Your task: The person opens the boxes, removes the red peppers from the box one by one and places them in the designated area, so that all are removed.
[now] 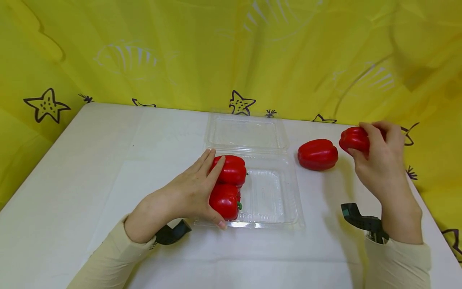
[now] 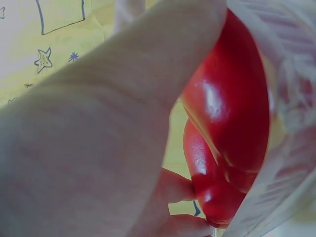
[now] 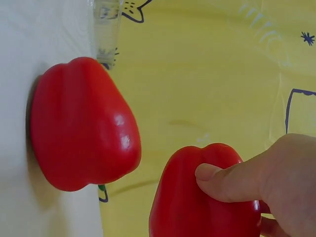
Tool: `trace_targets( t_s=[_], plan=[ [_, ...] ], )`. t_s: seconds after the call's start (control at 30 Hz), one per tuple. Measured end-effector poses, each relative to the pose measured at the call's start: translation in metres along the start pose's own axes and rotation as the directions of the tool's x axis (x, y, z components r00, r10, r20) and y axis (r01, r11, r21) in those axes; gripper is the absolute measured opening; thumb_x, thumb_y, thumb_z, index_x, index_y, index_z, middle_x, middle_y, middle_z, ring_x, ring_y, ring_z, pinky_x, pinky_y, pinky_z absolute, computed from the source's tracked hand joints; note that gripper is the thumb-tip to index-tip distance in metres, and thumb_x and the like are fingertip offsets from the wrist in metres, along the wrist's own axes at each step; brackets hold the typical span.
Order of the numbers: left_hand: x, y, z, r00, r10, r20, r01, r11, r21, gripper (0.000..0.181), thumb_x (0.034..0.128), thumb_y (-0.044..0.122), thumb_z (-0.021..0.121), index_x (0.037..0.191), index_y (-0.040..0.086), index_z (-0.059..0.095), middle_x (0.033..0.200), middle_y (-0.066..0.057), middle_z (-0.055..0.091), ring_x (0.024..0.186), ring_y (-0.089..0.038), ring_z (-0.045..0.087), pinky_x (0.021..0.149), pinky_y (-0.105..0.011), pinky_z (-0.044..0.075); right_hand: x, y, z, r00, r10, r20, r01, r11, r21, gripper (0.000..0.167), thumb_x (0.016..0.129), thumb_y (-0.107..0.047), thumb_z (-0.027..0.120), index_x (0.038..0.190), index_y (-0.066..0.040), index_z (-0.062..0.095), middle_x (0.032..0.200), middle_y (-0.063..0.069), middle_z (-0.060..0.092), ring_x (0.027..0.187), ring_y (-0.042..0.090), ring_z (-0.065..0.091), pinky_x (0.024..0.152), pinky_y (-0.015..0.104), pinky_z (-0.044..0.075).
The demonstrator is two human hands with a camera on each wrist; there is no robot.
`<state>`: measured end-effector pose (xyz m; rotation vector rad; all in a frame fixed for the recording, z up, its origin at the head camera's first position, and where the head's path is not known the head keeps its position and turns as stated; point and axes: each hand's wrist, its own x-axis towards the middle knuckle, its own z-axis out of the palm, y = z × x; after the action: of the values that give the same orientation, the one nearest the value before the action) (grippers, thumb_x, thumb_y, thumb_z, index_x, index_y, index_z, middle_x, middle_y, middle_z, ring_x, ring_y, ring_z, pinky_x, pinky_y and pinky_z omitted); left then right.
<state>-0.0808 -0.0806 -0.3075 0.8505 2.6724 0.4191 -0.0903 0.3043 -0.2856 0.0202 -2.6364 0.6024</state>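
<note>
A white-covered surface (image 1: 90, 160) stands in front of a yellow cloth (image 1: 195, 40) printed with stars and fish. Closest to the person are two pale sleeves (image 1: 108, 257), with a dark mount (image 1: 173, 234) at each wrist. The left hand (image 1: 193, 188) rests on two red peppers, its fingers spread apart across them and the thumb by the front rim. The nearer pepper (image 1: 224, 202) and the farther pepper (image 1: 232, 170) lie side by side in the left part of a clear tray (image 1: 267, 192), stems toward its bare right part. Beyond, just outside the tray's right edge, a loose pepper (image 1: 317, 155) lies on the surface. Past it the right hand (image 1: 382, 156) has its fingers and thumb clamped on a held pepper (image 1: 351, 139), which looks raised off the surface. At the back, the hinged lid (image 1: 249, 132) lies open. I'd judge it about halfway: two peppers are in, two remain outside, and the lid is not yet closed.
</note>
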Motion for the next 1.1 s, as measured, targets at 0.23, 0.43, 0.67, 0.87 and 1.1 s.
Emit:
trace_targets(
  t_s=[0.23, 0.43, 0.67, 0.87, 1.1],
  plan=[
    [0.000, 0.000, 0.000, 1.000, -0.002, -0.003, 0.002, 1.000, 0.003, 0.136, 0.0592, 0.064, 0.086, 0.159, 0.005, 0.014, 0.165, -0.023, 0.008, 0.154, -0.040, 0.005, 0.118, -0.051, 0.034, 0.001, 0.013, 0.002, 0.997, 0.064, 0.052, -0.063, 0.998, -0.021, 0.062, 0.085, 0.011, 0.064, 0.143, 0.008, 0.042, 0.148, 0.031, 0.027, 0.142, 0.045, 0.021, 0.099, 0.072, 0.038],
    [0.000, 0.000, 0.001, 1.000, 0.001, -0.003, -0.001, 1.000, 0.004, 0.136, 0.0592, 0.064, 0.086, 0.159, 0.005, 0.014, 0.165, -0.023, 0.008, 0.154, -0.040, 0.005, 0.118, -0.051, 0.033, 0.001, 0.022, 0.005, 0.992, 0.095, 0.087, -0.092, 0.995, -0.041, 0.062, 0.085, 0.012, 0.063, 0.143, 0.008, 0.042, 0.146, 0.033, 0.029, 0.140, 0.049, 0.023, 0.097, 0.072, 0.038],
    [0.000, 0.000, 0.001, 1.000, -0.002, -0.002, 0.002, 1.000, 0.001, 0.137, 0.0589, 0.065, 0.086, 0.159, 0.005, 0.013, 0.165, -0.023, 0.007, 0.154, -0.040, 0.004, 0.119, -0.051, 0.032, 0.001, 0.032, 0.007, 0.985, 0.119, 0.129, -0.112, 0.992, -0.061, 0.059, 0.084, 0.013, 0.062, 0.141, 0.009, 0.045, 0.146, 0.034, 0.029, 0.139, 0.051, 0.022, 0.095, 0.073, 0.039],
    [0.000, 0.000, 0.001, 1.000, 0.000, -0.003, 0.000, 1.000, 0.000, 0.136, 0.0588, 0.064, 0.086, 0.159, 0.005, 0.015, 0.165, -0.023, 0.009, 0.154, -0.040, 0.005, 0.118, -0.052, 0.033, 0.001, 0.044, 0.015, 0.982, 0.114, 0.153, -0.107, 0.993, -0.054, 0.058, 0.084, 0.014, 0.061, 0.140, 0.009, 0.046, 0.142, 0.034, 0.033, 0.131, 0.053, 0.027, 0.096, 0.072, 0.039],
    [0.000, 0.000, 0.000, 1.000, -0.003, 0.004, 0.003, 1.000, 0.006, 0.136, 0.0591, 0.065, 0.085, 0.159, 0.005, 0.014, 0.165, -0.023, 0.008, 0.154, -0.040, 0.005, 0.118, -0.051, 0.033, 0.001, 0.052, 0.022, 0.965, 0.145, 0.216, -0.134, 0.989, -0.067, 0.061, 0.084, 0.012, 0.064, 0.142, 0.008, 0.045, 0.143, 0.034, 0.031, 0.133, 0.053, 0.026, 0.096, 0.074, 0.040]
  ],
)
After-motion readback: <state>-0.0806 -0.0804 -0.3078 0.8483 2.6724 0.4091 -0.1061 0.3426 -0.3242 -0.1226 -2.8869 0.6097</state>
